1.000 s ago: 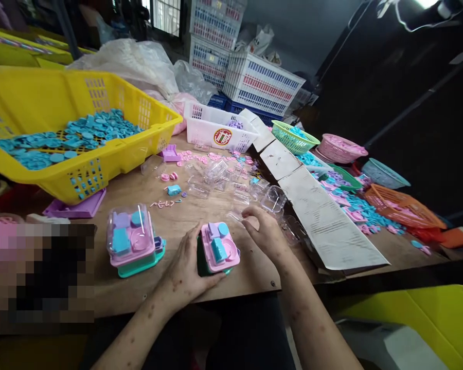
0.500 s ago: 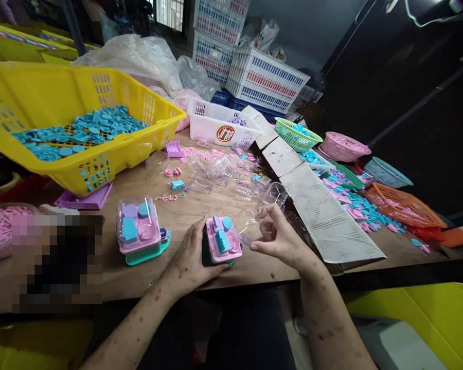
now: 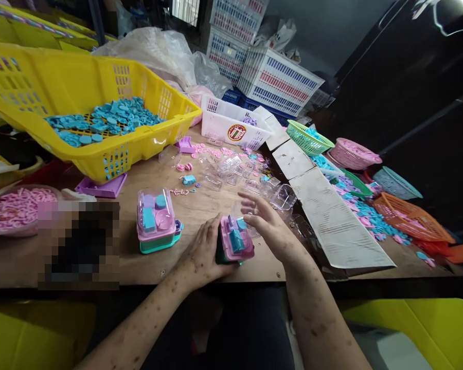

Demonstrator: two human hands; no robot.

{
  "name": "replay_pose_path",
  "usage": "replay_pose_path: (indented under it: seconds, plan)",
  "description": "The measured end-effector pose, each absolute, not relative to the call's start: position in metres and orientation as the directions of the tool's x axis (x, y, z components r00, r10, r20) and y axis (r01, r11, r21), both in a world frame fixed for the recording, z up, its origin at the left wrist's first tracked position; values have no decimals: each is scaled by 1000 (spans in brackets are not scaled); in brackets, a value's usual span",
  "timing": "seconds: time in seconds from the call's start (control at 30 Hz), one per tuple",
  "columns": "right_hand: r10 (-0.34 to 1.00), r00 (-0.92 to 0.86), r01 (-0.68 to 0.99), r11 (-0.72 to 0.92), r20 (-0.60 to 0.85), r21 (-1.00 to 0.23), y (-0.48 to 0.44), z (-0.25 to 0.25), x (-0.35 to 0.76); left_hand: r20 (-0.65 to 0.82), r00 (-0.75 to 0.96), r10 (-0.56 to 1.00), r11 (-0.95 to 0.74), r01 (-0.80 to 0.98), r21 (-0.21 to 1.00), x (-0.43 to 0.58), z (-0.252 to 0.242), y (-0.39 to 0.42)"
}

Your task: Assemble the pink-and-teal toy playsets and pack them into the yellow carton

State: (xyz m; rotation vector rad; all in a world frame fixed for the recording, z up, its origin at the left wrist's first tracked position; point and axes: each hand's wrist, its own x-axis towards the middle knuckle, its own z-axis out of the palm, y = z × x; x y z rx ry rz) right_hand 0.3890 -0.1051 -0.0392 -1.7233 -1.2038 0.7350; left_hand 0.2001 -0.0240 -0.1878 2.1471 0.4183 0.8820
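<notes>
Left hand [image 3: 204, 249] curls in a grip; right hand [image 3: 270, 226] arches inward.

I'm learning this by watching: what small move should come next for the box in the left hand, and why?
Probably have the right hand guide the clear cover squarely down over the box, while the left hand steadies it: the cover is close to the box's top, seemingly not seated, and the neighboring box wears a clear one.

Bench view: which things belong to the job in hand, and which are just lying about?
In the job, it seems:
Held toy, in the left hand
Clear cover, at the right hand
Covered toy, nearby

Apparently lying about:
Plastic bags, at the back
White crates, stacked
Purple tray, by the yellow basket
</notes>
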Motion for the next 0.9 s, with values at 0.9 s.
replay_pose_path:
  seconds: [0.9]
  plan:
    - [970, -138, 985, 156, 198, -78, -102, -9, 356, 507, 703, 499, -645, -89, 759, 204, -179, -25]
